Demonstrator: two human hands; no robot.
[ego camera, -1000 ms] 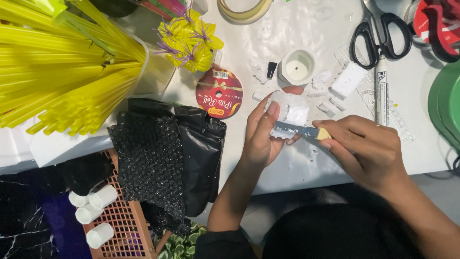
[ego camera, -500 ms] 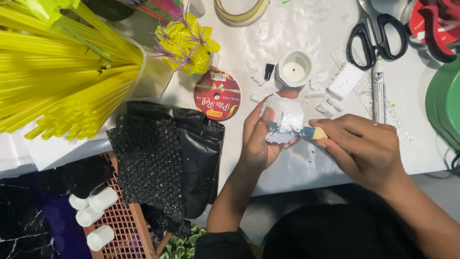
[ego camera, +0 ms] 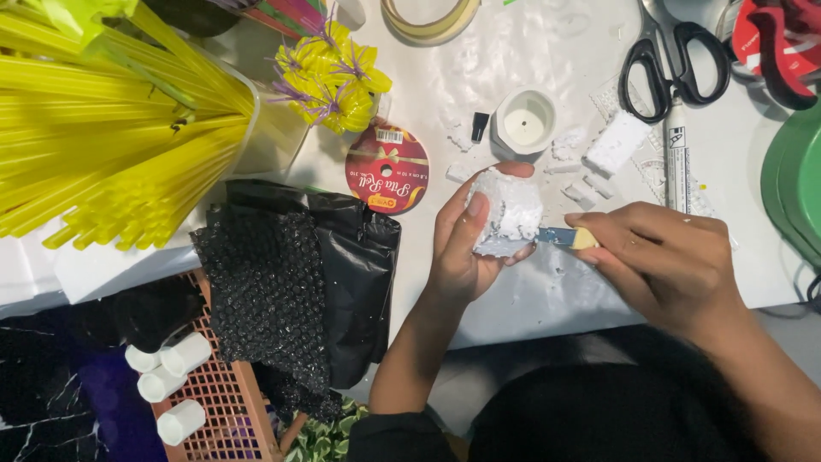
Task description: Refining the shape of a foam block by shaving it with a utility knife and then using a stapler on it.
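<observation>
The rough white foam block [ego camera: 510, 211] sits in your left hand [ego camera: 466, 248], fingers curled round its left side and thumb over the top, held just above the near edge of the white table [ego camera: 547, 295]. Your right hand [ego camera: 663, 257] lies directly to the block's right, pinched closed on a small knife with a blue blade and yellowish handle [ego camera: 566, 239]. The knife's long axis runs nearly level, left to right, with its tip touching the block's lower right face. Beyond your left fingertips stands a small white candle cup [ego camera: 523, 122]; black-handled scissors [ego camera: 676, 64] lie farther off, above your right hand.
</observation>
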